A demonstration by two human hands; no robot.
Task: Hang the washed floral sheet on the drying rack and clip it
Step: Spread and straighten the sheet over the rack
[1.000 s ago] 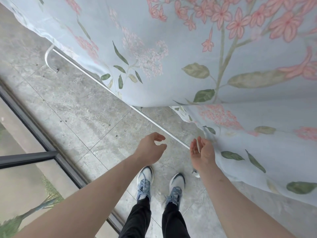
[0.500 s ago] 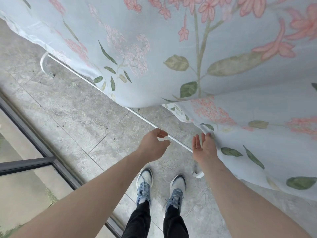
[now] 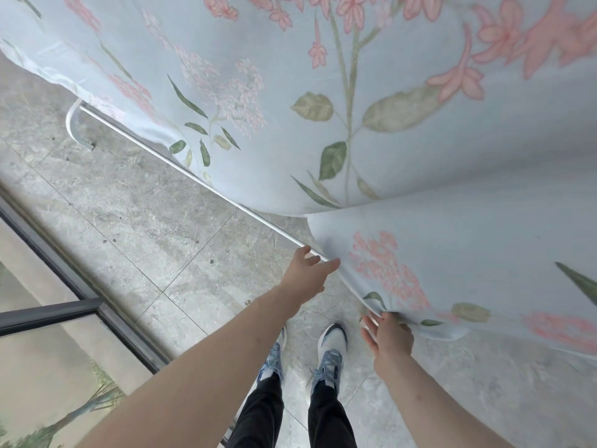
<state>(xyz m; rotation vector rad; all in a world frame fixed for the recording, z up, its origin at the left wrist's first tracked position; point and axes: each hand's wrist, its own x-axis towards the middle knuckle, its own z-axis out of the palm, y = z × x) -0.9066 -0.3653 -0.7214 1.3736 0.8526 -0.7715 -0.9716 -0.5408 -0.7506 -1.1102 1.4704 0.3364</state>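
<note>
Two hands: both reach toward the hanging sheet's lower edge.
Left hand (image 3: 305, 274): fingers (image 3: 328, 264) stretched out and slightly apart, tips at the sheet's edge, beside the rack's rail; no grip visible.
Right hand (image 3: 389, 339): fingers straight, spread, touching the underside of the hem; holding nothing.
Floral sheet (image 3: 355, 101): pale blue, pink blossoms, green leaves; draped across the upper frame, a lower fold hanging at right.
Drying rack (image 3: 181, 171): white rail running diagonally under the sheet, curved end at left.
Floor (image 3: 135, 221): grey tile.
Shoes (image 3: 332, 354): pale blue, on the floor.
</note>
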